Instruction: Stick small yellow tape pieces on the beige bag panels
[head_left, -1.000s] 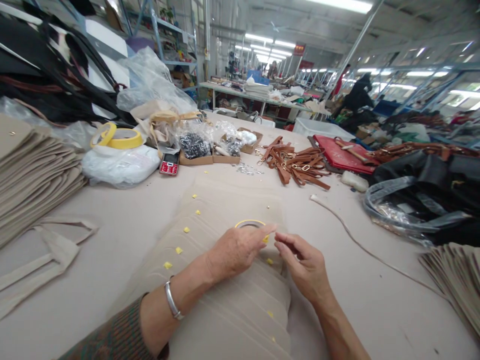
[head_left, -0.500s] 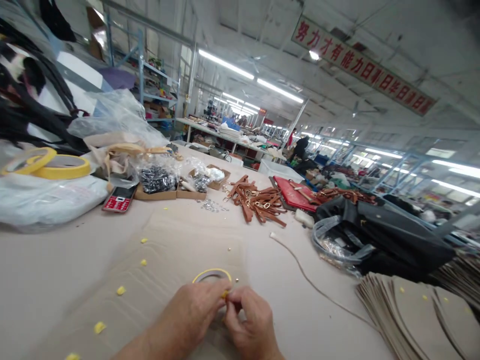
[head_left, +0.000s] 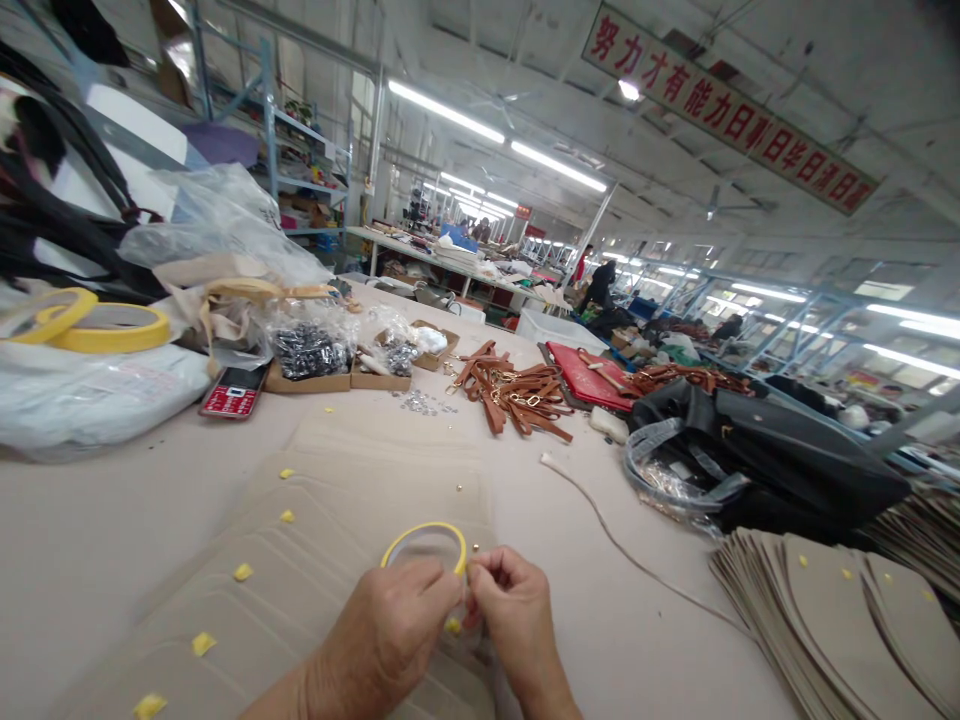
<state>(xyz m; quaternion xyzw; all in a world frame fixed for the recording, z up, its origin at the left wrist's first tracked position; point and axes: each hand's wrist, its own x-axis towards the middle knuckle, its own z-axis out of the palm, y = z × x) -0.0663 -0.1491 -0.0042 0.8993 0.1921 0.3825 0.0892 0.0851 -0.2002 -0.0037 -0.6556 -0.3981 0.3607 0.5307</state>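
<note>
My left hand [head_left: 394,620] is closed round the near side of a narrow roll of yellow tape [head_left: 424,528], whose ring stands up beyond the knuckles. Just to its right, my right hand [head_left: 516,600] pinches thumb and forefinger together beside the roll; what sits between those fingertips is too small to tell. Below both hands, a small yellow tape piece [head_left: 452,626] shows on overlapped beige panels [head_left: 337,530]. More yellow tape bits [head_left: 242,572] run down the left side of these panels. A small metal stud [head_left: 475,547] lies close to the right fingertips.
Brown leather straps [head_left: 517,390] with metal clasps lie at the far side, beside boxes of small hardware [head_left: 307,365]. Yellow tape rolls [head_left: 112,328] rest on a white bag at left. A black bag [head_left: 787,450], a cord [head_left: 615,540] and stacked beige panels [head_left: 817,600] occupy the right.
My hands have drawn slightly apart, the right one moving a little up and right. More of the tape roll shows, and a yellow piece is now visible below the hands.
</note>
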